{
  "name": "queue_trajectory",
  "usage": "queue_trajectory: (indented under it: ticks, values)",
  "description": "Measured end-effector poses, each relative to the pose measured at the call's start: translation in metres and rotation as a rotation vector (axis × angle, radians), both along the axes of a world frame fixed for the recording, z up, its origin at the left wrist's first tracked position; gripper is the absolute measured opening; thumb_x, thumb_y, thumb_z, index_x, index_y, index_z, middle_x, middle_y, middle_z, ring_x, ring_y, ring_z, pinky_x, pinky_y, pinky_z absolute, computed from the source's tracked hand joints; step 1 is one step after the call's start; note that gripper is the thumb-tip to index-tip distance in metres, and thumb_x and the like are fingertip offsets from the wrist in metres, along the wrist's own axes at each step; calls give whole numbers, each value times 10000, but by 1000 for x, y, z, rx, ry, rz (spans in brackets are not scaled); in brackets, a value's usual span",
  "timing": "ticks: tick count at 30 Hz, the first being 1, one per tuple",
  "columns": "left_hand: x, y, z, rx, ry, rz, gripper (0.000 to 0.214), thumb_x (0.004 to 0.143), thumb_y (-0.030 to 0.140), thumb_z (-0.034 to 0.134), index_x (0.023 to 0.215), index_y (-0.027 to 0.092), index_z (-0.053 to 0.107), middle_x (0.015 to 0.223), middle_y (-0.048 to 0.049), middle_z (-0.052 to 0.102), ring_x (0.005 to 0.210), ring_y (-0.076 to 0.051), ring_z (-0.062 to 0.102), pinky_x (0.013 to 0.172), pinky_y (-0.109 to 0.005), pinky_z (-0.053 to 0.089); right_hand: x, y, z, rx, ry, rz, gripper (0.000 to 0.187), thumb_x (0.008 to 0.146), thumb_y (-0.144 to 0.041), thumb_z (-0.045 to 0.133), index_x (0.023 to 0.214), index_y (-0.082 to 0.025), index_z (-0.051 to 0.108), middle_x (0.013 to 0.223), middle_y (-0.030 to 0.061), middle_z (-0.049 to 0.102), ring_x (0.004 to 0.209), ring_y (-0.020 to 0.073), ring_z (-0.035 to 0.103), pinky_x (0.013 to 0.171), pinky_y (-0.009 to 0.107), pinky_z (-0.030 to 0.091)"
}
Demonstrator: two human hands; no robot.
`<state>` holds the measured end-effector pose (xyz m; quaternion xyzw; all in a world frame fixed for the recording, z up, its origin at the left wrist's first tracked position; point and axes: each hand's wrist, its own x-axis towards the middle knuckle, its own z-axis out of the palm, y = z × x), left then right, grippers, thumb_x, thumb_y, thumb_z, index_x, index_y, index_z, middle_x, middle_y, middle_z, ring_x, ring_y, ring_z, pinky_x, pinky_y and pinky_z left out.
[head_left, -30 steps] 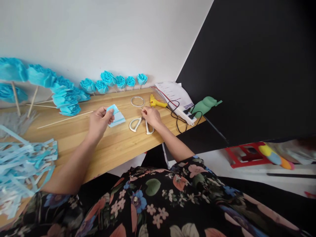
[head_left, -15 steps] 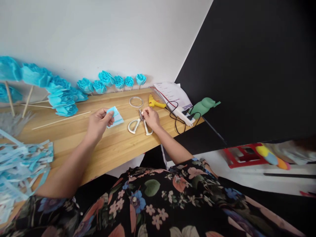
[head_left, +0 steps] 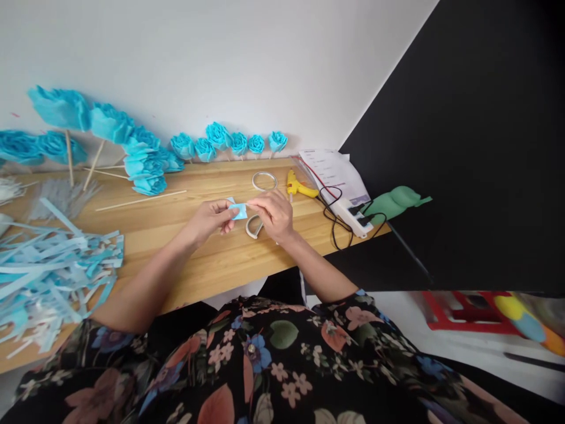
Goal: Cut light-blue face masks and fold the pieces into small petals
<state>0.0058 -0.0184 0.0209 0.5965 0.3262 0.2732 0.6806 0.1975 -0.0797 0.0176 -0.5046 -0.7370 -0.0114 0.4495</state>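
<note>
Light-blue paper [head_left: 239, 212] was pinched between the thumb and bent fingers of my left hand [head_left: 217, 217], above the wooden table [head_left: 220, 253], probably so that its free edge faced the other side. There my right hand [head_left: 271, 213] was just beside it, back upward, fingertips drawn together; whether they gripped something, I could not tell. A white scissors handle [head_left: 253, 228] lay partly hidden behind this hand, perhaps for easy reach.

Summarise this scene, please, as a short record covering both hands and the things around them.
Left hand: pinching blue paper
Right hand: close beside the paper; anything held is too small to tell
Scissors: white-handled, partly hidden by right hand
Beyond hands: silver ring, yellow glue gun
Along wall: blue flowers
Far left: paper strips
</note>
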Motion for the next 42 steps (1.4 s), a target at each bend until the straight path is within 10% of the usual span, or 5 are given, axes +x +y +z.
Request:
queue_trajectory:
  ticks: [42]
  values:
    - [-1,3,-3,-41,-15,-5,361,692,464,801,721,165,602,514,25,592,442,-77,502,435,-189,366,-6,11,-7,188,-110,21,188,982,-283,556,914,-230,723,864,42,694,811,175,595,784,356,474]
